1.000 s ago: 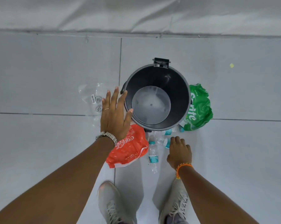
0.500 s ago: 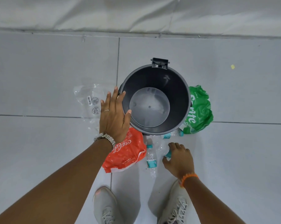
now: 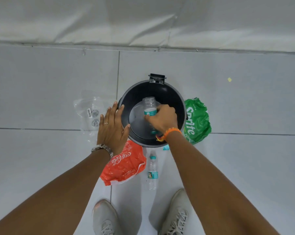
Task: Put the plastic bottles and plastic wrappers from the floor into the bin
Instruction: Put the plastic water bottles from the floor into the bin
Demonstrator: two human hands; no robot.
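On the far left a crumpled clear wrapper (image 3: pixel 89 112) with a barcode sticker lay flat on the grey tile floor (image 3: pixel 41 92). Next to it the left hand (image 3: pixel 113 128) was spread open, fingers flat, resting against the left rim of the black bin (image 3: pixel 180 99) and gripping nothing. Below that hand sat a bunched-up red Coca-Cola wrapper (image 3: pixel 124 165), touching the bin's near side. The bin stood upright with its mouth open; apart from what was being held over it, its pale bottom looked bare. The right hand (image 3: pixel 162 120) was closed around a clear plastic bottle (image 3: pixel 149 106) with a teal label, held over the bin's mouth, long axis running near-to-far and the uncapped-looking end pointing away from the person. A second clear bottle (image 3: pixel 152 172) with a teal cap lay on the floor just in front of the bin, long axis also near-to-far, cap toward the bin. A teal scrap of another bottle (image 3: pixel 166 147) peeked out by the right forearm. On the right, a crumpled green Sprite wrapper (image 3: pixel 196 121) leaned against the bin's side.
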